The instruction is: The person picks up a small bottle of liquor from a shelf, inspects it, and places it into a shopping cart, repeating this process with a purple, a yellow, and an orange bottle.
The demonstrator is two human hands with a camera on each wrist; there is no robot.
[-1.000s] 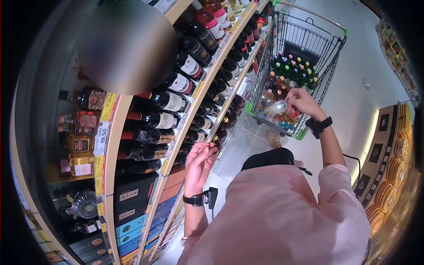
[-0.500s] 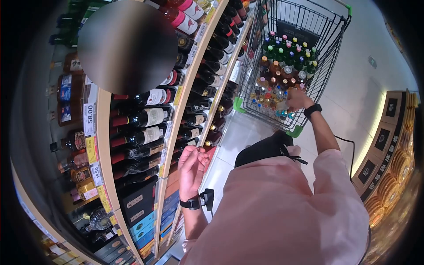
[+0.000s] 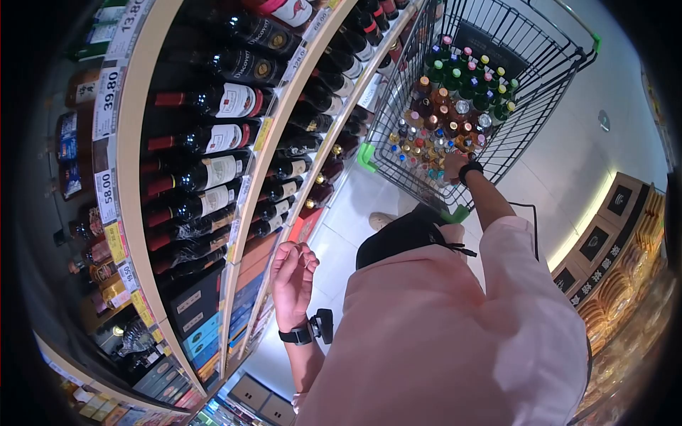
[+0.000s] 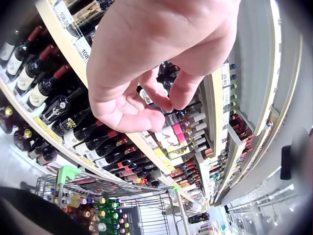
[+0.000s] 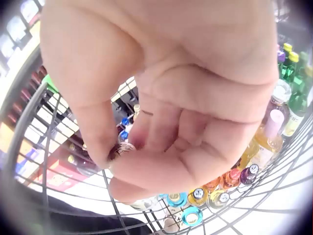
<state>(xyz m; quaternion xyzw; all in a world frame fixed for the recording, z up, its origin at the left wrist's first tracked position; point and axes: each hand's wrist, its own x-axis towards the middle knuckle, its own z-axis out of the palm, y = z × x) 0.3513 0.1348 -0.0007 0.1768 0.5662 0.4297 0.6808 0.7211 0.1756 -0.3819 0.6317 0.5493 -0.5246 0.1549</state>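
Observation:
My right hand [image 3: 455, 167] is down inside the shopping cart [image 3: 529, 135], at its near end among small bottles. In the right wrist view, thumb and index finger pinch the cap of a bottle [image 5: 121, 151]; the hand hides most of its body. Around it stand bottles with blue caps [image 5: 191, 216], and a yellow bottle [image 5: 264, 147] with a pale cap. Raised in front of the wine shelf, my left hand [image 3: 293, 284] has loosely bent fingers and holds nothing.
Wine bottles [image 3: 213, 170] fill the tilted-looking shelves on the left, with price tags [image 3: 106, 192] along the edges. Green bottles [image 3: 472, 82] stand at the cart's far end. A display of golden packages [image 3: 618, 284] lines the right side. Tiled floor [image 3: 568, 156] lies beside the cart.
My right hand has carried a clear bottle down into the near end of the cart. The head view has shifted, so the cart and shelves appear displaced. The left hand stays raised.

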